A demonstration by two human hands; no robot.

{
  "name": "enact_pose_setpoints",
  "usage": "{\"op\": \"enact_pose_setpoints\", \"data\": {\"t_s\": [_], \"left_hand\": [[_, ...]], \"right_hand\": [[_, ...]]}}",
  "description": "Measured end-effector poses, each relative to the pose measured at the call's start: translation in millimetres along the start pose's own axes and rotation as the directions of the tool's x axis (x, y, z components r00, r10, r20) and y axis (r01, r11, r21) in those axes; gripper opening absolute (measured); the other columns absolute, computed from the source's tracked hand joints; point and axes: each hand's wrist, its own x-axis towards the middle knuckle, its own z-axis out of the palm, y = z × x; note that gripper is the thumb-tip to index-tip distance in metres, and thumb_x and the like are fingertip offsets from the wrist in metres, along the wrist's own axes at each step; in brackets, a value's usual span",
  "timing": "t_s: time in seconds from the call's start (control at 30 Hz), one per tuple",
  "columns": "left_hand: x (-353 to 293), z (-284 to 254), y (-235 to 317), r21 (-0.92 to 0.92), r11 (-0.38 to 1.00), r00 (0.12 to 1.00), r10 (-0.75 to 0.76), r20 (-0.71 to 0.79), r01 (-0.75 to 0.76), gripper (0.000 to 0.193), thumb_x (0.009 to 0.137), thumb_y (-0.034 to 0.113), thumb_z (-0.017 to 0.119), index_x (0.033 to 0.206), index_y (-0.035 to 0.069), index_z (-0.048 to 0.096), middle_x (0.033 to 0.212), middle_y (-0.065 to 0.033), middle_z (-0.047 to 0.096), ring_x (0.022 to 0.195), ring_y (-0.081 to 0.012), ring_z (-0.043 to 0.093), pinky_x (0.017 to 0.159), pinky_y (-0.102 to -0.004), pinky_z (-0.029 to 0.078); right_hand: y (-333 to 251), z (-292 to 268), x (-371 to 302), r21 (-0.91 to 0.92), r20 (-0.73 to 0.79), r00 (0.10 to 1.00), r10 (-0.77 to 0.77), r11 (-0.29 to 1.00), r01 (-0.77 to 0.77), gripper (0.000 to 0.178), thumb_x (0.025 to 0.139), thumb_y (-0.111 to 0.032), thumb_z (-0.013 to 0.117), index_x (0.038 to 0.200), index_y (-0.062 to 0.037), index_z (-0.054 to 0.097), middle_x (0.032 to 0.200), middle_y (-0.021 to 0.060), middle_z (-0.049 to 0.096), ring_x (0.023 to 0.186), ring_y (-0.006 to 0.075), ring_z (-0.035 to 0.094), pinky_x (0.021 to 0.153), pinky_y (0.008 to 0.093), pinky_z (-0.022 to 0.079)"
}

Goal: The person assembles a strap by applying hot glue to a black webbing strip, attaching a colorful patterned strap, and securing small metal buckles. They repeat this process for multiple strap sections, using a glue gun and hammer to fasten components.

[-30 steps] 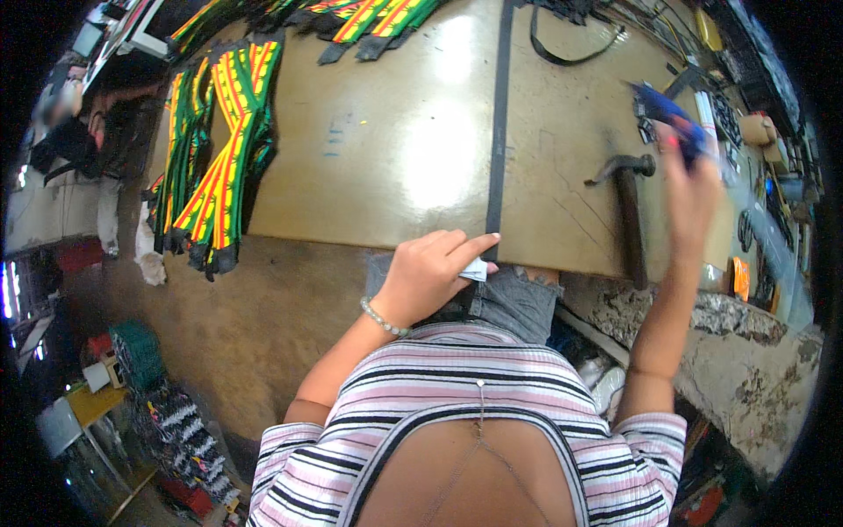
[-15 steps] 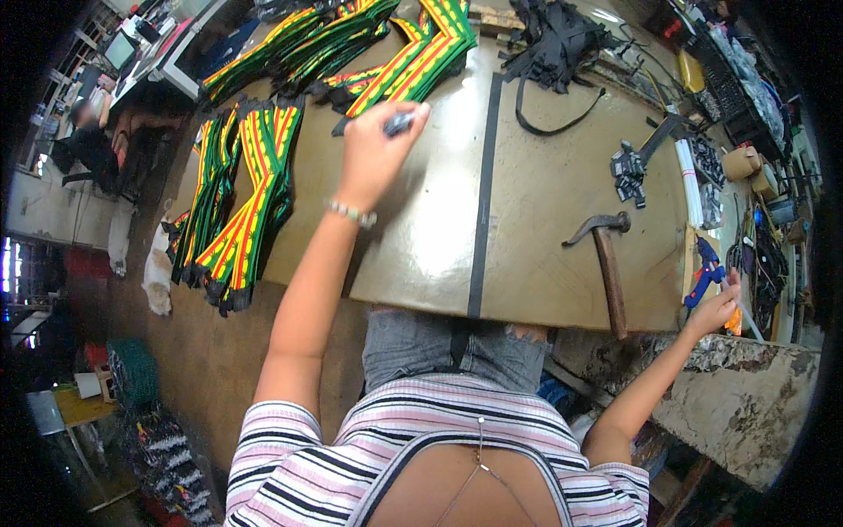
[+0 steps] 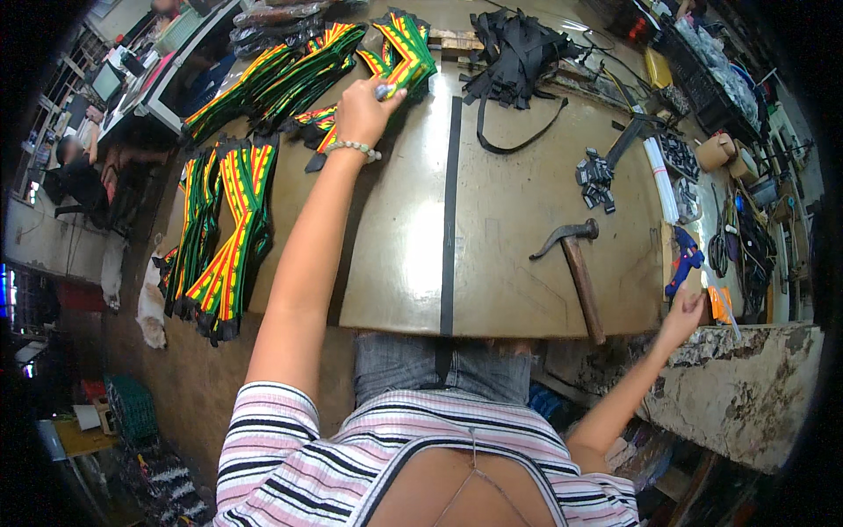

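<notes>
My left hand [image 3: 362, 116] is closed round a small, dark, shiny piece [image 3: 384, 90] whose kind I cannot make out. It reaches over the near end of a folded bundle of green, yellow and red patterned straps [image 3: 413, 51] at the far side of the table. On the right, my right hand [image 3: 682, 321] is at the table's edge with its fingers apart, just below a blue glue gun [image 3: 683, 259]. Nothing shows in that hand. Two more bundles of patterned straps [image 3: 237, 237] lie to the left, their ends black.
A hammer [image 3: 584, 277] with a wooden handle lies on the table [image 3: 518, 202], near a cluster of black buckles [image 3: 596, 180]. Black straps [image 3: 518, 57] are heaped at the back. White sticks [image 3: 660, 180] line the right edge. A person [image 3: 83, 154] sits far left.
The view has shifted, so the table's things appear further left. My left hand has moved away from me to the folded strap bundle, keeping the dark piece. My right hand has drawn slightly back from the glue gun.
</notes>
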Motion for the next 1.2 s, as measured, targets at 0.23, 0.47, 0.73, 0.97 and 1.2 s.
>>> {"op": "enact_pose_setpoints", "data": {"t_s": [0.23, 0.47, 0.73, 0.97, 1.2], "left_hand": [[-111.4, -64.4, 91.7, -0.339, 0.907, 0.952, 0.163, -0.260, -0.248, 0.039, 0.076, 0.027, 0.086, 0.101, 0.000, 0.072, 0.084, -0.0114, 0.072, 0.073, -0.0193, 0.068, 0.070, -0.0317, 0.054], [-205.3, -135.4, 120.8, -0.377, 0.843, 0.923, 0.350, -0.159, -0.384, 0.041, 0.074, 0.015, 0.085, 0.111, 0.003, 0.070, 0.098, -0.0103, 0.068, 0.082, -0.0258, 0.069, 0.069, -0.0352, 0.056], [-172.8, -159.7, 98.4, -0.320, 0.935, 0.986, 0.165, 0.013, -0.152, 0.019, 0.082, 0.015, 0.076, 0.097, 0.005, 0.073, 0.080, -0.0131, 0.068, 0.070, -0.0293, 0.066, 0.063, -0.0363, 0.051], [-178.1, -84.1, 65.9, -0.179, 0.962, 0.905, -0.120, 0.408, 0.208, 0.031, 0.082, 0.037, 0.075, 0.100, 0.011, 0.076, 0.080, -0.0192, 0.070, 0.076, -0.0357, 0.070, 0.068, -0.0417, 0.055], [-193.7, -63.0, 60.2, -0.168, 0.970, 0.912, -0.095, 0.399, 0.174, 0.027, 0.084, 0.035, 0.076, 0.098, 0.013, 0.072, 0.074, -0.0175, 0.068, 0.069, -0.0347, 0.069, 0.062, -0.0414, 0.053]], "right_hand": [[-181.3, 76.2, -175.4, 0.636, 0.597, 0.726, -0.340, 0.752, -0.171, 0.039, 0.102, -0.024, 0.056, 0.131, 0.0026, 0.054, 0.115, 0.0128, 0.063, 0.113, 0.0183, 0.059, 0.098, 0.0312, 0.046], [-290.8, 96.5, -166.0, 0.605, 0.790, 0.190, -0.582, 0.695, -0.387, 0.032, 0.100, -0.023, 0.060, 0.117, 0.0036, 0.061, 0.092, 0.0049, 0.067, 0.080, 0.0086, 0.062, 0.072, 0.0244, 0.053], [-285.4, 79.2, -146.2, 0.472, 0.868, -0.019, -0.496, 0.837, -0.278, 0.030, 0.093, -0.020, 0.070, 0.113, 0.0018, 0.066, 0.083, 0.0023, 0.066, 0.070, 0.0067, 0.061, 0.062, 0.0213, 0.050], [-204.5, 122.0, -195.9, 0.361, 0.830, 0.379, -0.409, 0.912, 0.195, 0.024, 0.092, -0.016, 0.068, 0.111, -0.0018, 0.070, 0.085, 0.0098, 0.071, 0.077, 0.0146, 0.066, 0.073, 0.0299, 0.052], [-174.1, 121.6, -218.0, 0.373, 0.723, 0.453, -0.522, 0.846, 0.381, 0.018, 0.090, -0.014, 0.065, 0.105, -0.0059, 0.071, 0.095, 0.0131, 0.065, 0.091, 0.0316, 0.061, 0.083, 0.0422, 0.046]]}}
